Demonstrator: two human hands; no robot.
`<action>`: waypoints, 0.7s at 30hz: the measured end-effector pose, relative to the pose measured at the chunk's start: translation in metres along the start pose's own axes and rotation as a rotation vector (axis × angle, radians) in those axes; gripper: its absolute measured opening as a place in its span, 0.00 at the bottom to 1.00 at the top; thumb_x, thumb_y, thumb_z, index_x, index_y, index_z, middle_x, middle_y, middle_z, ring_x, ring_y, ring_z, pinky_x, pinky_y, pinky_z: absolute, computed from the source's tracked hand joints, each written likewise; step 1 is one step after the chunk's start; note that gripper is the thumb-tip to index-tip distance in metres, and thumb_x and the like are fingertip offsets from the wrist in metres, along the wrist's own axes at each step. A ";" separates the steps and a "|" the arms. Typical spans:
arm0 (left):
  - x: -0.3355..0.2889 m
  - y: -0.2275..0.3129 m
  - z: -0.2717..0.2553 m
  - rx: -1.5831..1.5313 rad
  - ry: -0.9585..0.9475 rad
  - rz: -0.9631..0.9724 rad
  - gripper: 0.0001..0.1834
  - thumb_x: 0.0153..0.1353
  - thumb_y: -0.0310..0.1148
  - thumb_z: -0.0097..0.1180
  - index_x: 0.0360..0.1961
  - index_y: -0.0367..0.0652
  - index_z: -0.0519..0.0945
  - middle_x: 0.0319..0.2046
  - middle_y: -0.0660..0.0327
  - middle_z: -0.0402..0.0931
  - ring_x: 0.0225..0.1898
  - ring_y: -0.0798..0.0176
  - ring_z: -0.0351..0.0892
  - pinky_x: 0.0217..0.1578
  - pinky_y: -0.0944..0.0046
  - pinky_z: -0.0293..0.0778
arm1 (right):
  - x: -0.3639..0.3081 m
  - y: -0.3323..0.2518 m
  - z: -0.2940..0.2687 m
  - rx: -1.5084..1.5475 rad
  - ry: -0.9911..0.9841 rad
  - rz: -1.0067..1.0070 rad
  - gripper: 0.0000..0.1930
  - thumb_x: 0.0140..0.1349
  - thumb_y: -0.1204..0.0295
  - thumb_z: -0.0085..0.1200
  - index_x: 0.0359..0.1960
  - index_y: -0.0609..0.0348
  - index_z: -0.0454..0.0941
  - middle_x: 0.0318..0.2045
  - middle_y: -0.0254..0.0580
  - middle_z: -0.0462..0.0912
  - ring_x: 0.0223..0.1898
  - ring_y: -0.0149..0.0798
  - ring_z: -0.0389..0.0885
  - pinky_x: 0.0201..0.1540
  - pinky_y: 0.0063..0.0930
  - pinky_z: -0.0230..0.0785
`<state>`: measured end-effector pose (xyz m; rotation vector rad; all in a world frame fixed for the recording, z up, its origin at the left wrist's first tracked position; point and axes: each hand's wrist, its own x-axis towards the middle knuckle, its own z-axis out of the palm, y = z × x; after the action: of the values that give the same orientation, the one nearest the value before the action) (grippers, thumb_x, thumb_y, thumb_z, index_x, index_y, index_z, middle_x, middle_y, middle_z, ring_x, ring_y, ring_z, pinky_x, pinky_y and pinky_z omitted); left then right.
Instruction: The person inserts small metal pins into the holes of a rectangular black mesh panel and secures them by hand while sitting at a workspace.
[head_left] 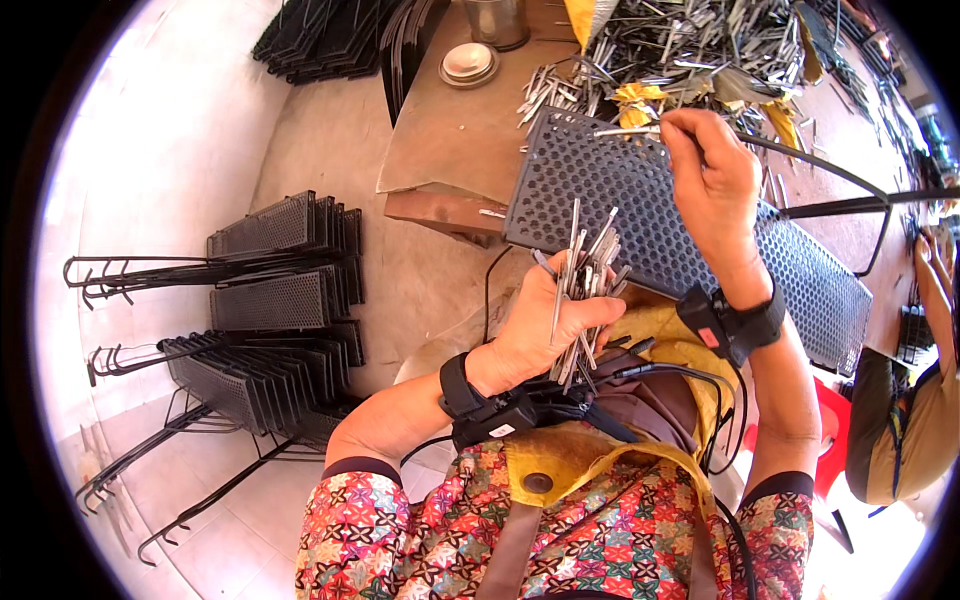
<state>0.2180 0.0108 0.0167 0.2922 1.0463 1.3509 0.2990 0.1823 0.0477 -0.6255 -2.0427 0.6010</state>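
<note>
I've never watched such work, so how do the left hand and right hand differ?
The left hand grips a bundle of thin strips; the right hand pinches what looks like one strip. The left hand is nearer the shirt; the right hand is over the dark panel. Both wear black wrist bands.

Thin strips partly behind left fingers

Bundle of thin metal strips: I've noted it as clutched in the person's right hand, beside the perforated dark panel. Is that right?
Not quite: the head view shows the bundle of thin metal strips clutched in the person's left hand, not the right hand. It is indeed beside the perforated dark panel.
</note>
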 end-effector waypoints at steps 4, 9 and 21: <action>0.001 0.007 -0.001 -0.015 0.022 -0.020 0.16 0.47 0.20 0.60 0.38 0.40 0.69 0.19 0.62 0.73 0.15 0.67 0.73 0.16 0.69 0.68 | 0.018 0.007 0.025 -0.101 -0.021 -0.203 0.03 0.53 0.82 0.50 0.30 0.64 0.74 0.26 0.48 0.76 0.27 0.51 0.75 0.29 0.34 0.69; 0.004 0.006 -0.006 -0.046 -0.005 -0.005 0.16 0.48 0.19 0.59 0.38 0.40 0.70 0.19 0.62 0.72 0.17 0.68 0.73 0.17 0.69 0.67 | 0.026 0.013 0.042 -0.141 -0.149 -0.257 0.05 0.50 0.84 0.48 0.29 0.64 0.73 0.25 0.51 0.75 0.28 0.55 0.75 0.29 0.37 0.69; 0.008 0.003 -0.011 -0.050 -0.050 0.035 0.16 0.49 0.17 0.58 0.39 0.38 0.70 0.23 0.63 0.72 0.19 0.69 0.73 0.19 0.69 0.68 | 0.049 0.008 0.058 -0.389 -0.502 -0.648 0.08 0.36 0.82 0.51 0.23 0.63 0.69 0.23 0.46 0.72 0.31 0.50 0.74 0.35 0.37 0.69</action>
<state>0.2069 0.0148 0.0097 0.3068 0.9682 1.3924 0.2273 0.2096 0.0442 0.0171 -2.6797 -0.0412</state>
